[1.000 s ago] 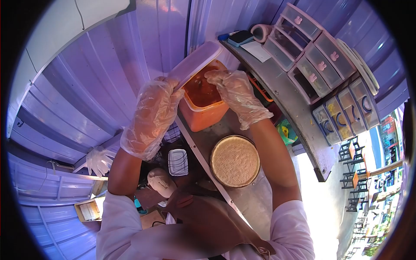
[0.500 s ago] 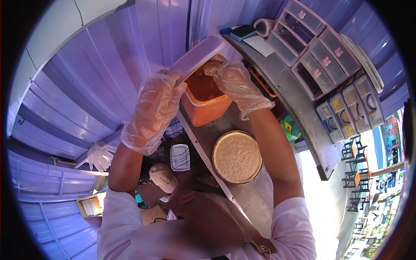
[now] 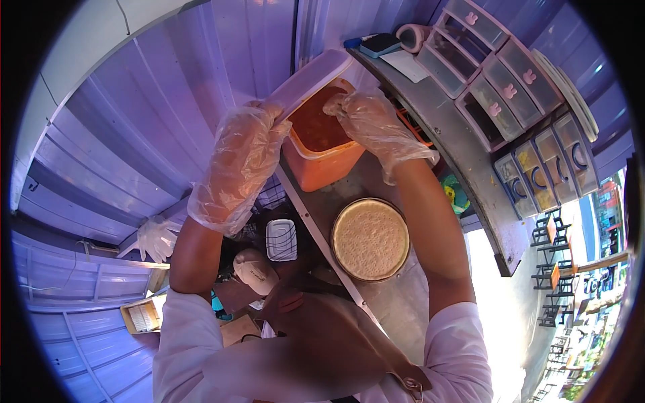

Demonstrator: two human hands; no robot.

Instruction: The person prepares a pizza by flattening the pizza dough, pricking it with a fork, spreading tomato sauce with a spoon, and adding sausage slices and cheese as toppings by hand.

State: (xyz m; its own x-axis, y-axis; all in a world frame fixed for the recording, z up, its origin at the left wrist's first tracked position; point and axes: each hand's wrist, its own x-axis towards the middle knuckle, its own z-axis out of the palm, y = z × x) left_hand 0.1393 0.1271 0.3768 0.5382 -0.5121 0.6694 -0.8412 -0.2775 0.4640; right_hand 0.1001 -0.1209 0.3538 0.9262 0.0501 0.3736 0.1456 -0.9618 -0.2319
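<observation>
A tub point(image 3: 326, 168) of red sauce stands on the metal counter, its whitish lid point(image 3: 312, 80) tilted up along its left rim. My left hand point(image 3: 259, 127), in a clear plastic glove, grips the lid's lower end beside the tub. Over the tub's right side is my right hand point(image 3: 356, 114), also gloved, with its fingers curled together above the sauce; what they hold, if anything, is hidden. Nearer to me a round dough base point(image 3: 371, 240) lies in a round pan on the counter.
Clear drawers point(image 3: 494, 87) with pink rabbit handles stand on a shelf point(image 3: 457, 148) at the right, near a phone point(image 3: 379, 45). Below left are a white tray point(image 3: 281, 240) and a cap point(image 3: 255, 271). Plastic gloves point(image 3: 156, 240) hang at the left.
My right hand has shifted slightly right and uncovered more of the sauce. My left hand keeps its grip on the lid. The view has shifted slightly.
</observation>
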